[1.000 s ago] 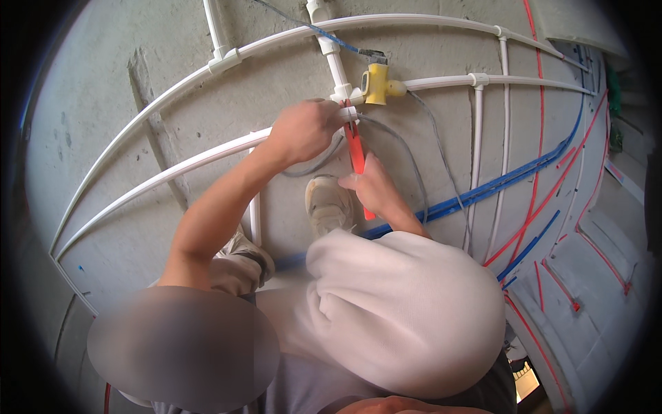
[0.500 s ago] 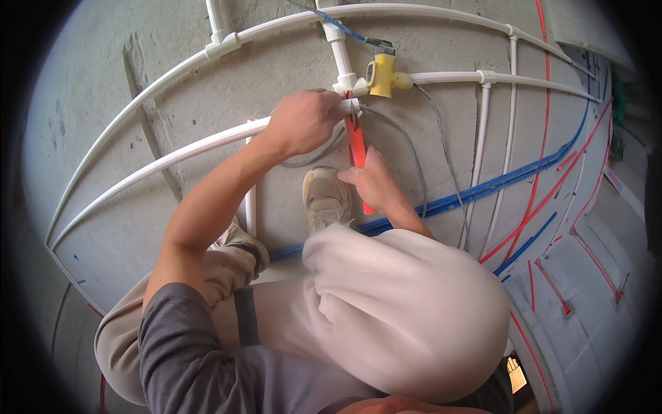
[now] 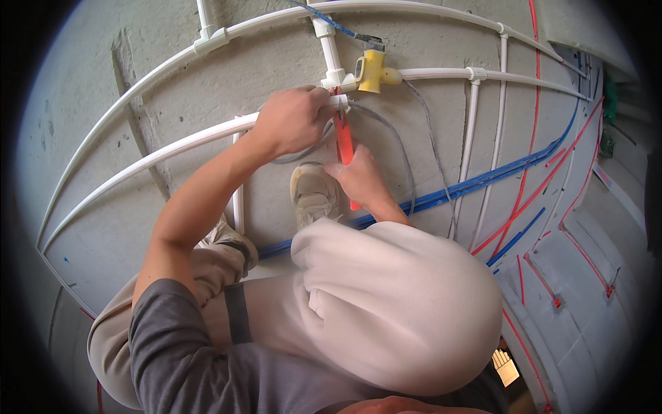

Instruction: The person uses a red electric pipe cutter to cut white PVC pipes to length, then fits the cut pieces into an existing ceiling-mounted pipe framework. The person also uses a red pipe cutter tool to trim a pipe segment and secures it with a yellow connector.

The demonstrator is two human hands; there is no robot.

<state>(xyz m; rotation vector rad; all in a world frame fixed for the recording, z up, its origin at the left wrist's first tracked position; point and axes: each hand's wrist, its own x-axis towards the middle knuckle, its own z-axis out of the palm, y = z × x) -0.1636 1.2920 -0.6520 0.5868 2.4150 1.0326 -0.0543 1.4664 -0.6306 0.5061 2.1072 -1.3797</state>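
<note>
My left hand (image 3: 293, 121) is closed around a white plastic pipe (image 3: 200, 138), close to its cut right end. Gripped in my right hand (image 3: 362, 179) are the red handles of a pipe cutter (image 3: 345, 138). The cutter's upper part crosses the pipe just beside my left fingers; how far its blade is shut on the pipe I cannot tell. Just above the pipe end sits a white pipe fitting (image 3: 335, 78). To its right lies a yellow block (image 3: 373, 70) with a blue cable and a grey cable attached.
Another white pipe (image 3: 276, 19) runs along the far side with tee fittings. Blue pipes (image 3: 441, 198) cross the concrete floor beyond my knee. Thin grey cables (image 3: 396, 141) loop right of the cutter. Red pipes (image 3: 514, 200) run at the right. My shoe (image 3: 314, 193) stands near my right hand.
The whole view has shifted slightly, so everything appears a little further left. Both hands keep their hold on pipe and cutter, with little other visible difference.
</note>
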